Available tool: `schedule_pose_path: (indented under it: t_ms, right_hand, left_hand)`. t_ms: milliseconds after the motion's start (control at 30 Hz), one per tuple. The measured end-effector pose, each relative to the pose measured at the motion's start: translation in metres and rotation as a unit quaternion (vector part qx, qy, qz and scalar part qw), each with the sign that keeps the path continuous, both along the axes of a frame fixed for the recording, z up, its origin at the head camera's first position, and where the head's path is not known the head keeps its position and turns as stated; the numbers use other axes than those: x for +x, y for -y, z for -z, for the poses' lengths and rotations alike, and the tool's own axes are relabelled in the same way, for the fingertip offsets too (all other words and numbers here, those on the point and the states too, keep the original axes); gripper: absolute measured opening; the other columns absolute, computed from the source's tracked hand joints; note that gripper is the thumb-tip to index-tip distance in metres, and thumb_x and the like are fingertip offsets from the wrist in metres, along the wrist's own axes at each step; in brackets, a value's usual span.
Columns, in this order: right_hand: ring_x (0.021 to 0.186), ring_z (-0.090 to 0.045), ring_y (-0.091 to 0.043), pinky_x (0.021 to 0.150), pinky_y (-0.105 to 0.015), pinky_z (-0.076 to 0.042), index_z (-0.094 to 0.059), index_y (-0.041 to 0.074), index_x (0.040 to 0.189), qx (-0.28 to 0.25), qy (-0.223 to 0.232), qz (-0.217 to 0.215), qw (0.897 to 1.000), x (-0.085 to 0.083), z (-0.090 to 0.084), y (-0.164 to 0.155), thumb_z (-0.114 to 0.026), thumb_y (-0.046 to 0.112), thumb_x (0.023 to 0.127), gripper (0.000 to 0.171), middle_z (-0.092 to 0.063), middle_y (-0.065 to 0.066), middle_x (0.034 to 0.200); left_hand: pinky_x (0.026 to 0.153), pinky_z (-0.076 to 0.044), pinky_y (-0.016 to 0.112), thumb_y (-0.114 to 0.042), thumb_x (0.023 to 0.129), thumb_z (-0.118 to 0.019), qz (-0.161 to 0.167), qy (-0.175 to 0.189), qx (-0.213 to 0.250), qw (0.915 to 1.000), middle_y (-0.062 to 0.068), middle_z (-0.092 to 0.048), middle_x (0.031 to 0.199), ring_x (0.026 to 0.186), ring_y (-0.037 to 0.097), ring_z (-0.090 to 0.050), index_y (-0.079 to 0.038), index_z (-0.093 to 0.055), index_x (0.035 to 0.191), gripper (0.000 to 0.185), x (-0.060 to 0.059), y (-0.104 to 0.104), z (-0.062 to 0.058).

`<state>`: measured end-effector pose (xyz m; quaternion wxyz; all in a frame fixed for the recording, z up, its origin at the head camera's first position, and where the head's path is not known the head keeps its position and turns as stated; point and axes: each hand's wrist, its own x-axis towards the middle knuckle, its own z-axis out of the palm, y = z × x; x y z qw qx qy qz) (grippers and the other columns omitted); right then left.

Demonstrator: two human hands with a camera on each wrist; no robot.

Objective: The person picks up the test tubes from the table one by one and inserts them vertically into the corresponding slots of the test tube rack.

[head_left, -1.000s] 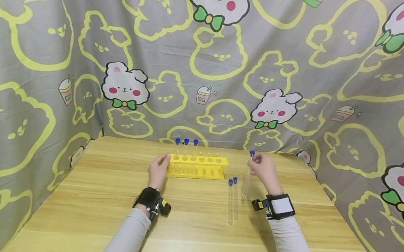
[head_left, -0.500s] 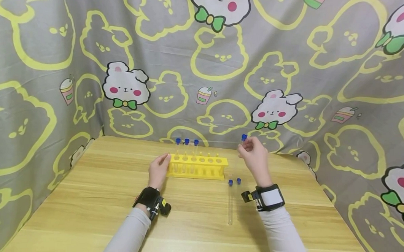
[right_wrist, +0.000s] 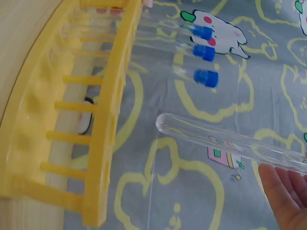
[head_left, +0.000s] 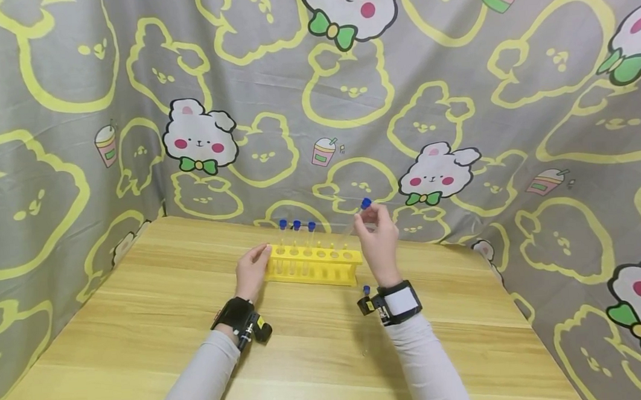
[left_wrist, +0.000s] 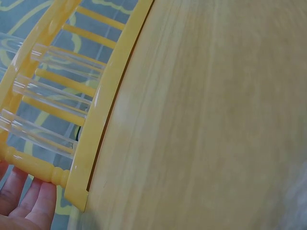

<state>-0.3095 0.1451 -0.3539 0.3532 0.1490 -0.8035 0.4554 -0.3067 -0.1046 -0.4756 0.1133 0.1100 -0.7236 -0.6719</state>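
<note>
1. At the left end of the yellow rack (head_left: pixel 313 264), the left hand (head_left: pixel 252 269) has its fingers bent against the end post, gripping the rack lightly; the thumb is mostly hidden.
2. Three clear tubes with blue caps (head_left: pixel 297 225) stand upright in the rack's three leftmost holes, their caps well above its top plate.
3. On the table (head_left: pixel 301 358), near the front of the rack's right end, lies another blue-capped tube (head_left: pixel 366 290), largely covered by the right wrist's camera (head_left: pixel 366 305).
4. Above the rack's right end, the right hand (head_left: pixel 379 236) is closed in a pinch near the cap of a clear tube (right_wrist: pixel 230 141), held tilted, its rounded bottom toward the rack but apart from it.
</note>
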Motion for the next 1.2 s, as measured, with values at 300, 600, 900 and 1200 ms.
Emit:
schedule_pose_path:
  t_ms: [300, 600, 900, 1200]
  right_hand:
    - [0.084, -0.068, -0.028, 0.071, -0.035, -0.062, -0.056, -0.003, 0.104, 0.013, -0.029, -0.029, 0.999, -0.01, 0.017, 0.022, -0.064, 0.009, 0.092, 0.019, -0.067, -0.017, 0.092]
    - [0.083, -0.069, -0.026, 0.066, -0.031, -0.061, -0.057, -0.002, 0.104, 0.039, -0.017, -0.034, 0.999, -0.02, 0.04, 0.033, -0.064, 0.007, 0.092, 0.017, -0.067, -0.015, 0.09]
    - [0.083, -0.067, -0.026, 0.067, -0.03, -0.061, -0.057, 0.0, 0.104, 0.06, 0.041, -0.035, 0.997, -0.022, 0.062, 0.038, -0.064, 0.007, 0.091, 0.016, -0.065, -0.014, 0.09]
    - [0.084, -0.066, -0.026, 0.067, -0.031, -0.06, -0.056, -0.001, 0.102, 0.057, 0.063, -0.045, 0.995, -0.026, 0.074, 0.04, -0.062, 0.005, 0.091, 0.014, -0.064, -0.014, 0.09]
  left_hand:
    - [0.109, -0.044, 0.042, -0.041, 0.097, -0.057, 0.0, -0.004, 0.001, 1.0, 0.012, -0.057, 0.139, 0.132, 0.028, -0.05, -0.009, -0.06, 0.132, 0.047, -0.001, 0.0, 0.002]
    - [0.11, -0.044, 0.042, -0.042, 0.097, -0.057, 0.002, -0.004, 0.004, 1.0, 0.012, -0.056, 0.14, 0.132, 0.028, -0.05, -0.008, -0.059, 0.133, 0.049, -0.002, 0.0, 0.003]
    - [0.108, -0.045, 0.042, -0.041, 0.097, -0.058, -0.002, -0.008, 0.003, 1.0, 0.012, -0.057, 0.139, 0.131, 0.028, -0.051, -0.008, -0.06, 0.132, 0.048, -0.001, 0.0, 0.002]
    - [0.108, -0.045, 0.042, -0.041, 0.097, -0.058, -0.002, -0.008, 0.003, 1.0, 0.012, -0.057, 0.139, 0.131, 0.028, -0.051, -0.008, -0.06, 0.132, 0.048, -0.001, -0.001, 0.002]
